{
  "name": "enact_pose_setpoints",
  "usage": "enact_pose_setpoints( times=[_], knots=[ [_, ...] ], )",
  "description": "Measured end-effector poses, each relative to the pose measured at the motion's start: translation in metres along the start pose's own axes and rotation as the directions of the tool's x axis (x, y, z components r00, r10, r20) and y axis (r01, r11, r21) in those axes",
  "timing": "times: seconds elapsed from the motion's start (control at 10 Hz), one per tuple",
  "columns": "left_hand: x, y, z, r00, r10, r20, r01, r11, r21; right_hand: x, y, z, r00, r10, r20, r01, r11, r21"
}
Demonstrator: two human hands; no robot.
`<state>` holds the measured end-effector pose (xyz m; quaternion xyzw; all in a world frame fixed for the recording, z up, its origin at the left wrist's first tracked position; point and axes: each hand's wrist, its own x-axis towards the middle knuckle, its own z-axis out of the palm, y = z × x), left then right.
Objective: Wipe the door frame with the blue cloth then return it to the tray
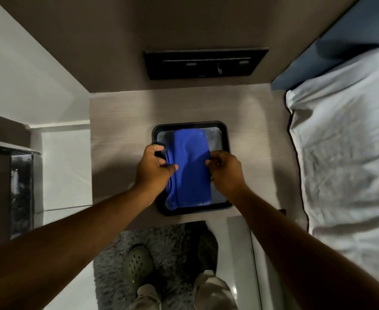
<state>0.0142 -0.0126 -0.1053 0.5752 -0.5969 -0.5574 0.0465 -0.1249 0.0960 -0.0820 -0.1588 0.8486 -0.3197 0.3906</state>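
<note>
While hand-held, blue cloth (190, 168) in tray (225, 133)

Blue cloth (190, 166), black tray (225, 135), grey rug (161, 242) (shaggy), white bedsheet (345, 153)

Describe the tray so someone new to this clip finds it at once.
Start at the pale wood-grain desk between the white wall and the bed. At its near edge sits the black tray, rectangular with rounded corners; it alone holds the blue cloth, which both hands touch.
</note>
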Motion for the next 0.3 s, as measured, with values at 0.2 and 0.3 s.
enact_pose_setpoints(
  times=[0.2, 0.3],
  knots=[
    [0.0037, -0.0047, 0.0038, 1.0, -0.009, 0.013, 0.008, 0.996, 0.092, 0.0141, 0.0051, 0.0117, 0.996, -0.092, -0.017, 0.084, 0.963, -0.255],
    [-0.0028, -0.0005, -0.0033, 0.999, 0.042, 0.008, -0.043, 0.973, 0.228, 0.0113, 0.0052, 0.0103, 0.996, -0.084, -0.003, 0.078, 0.934, -0.348]
  ],
)
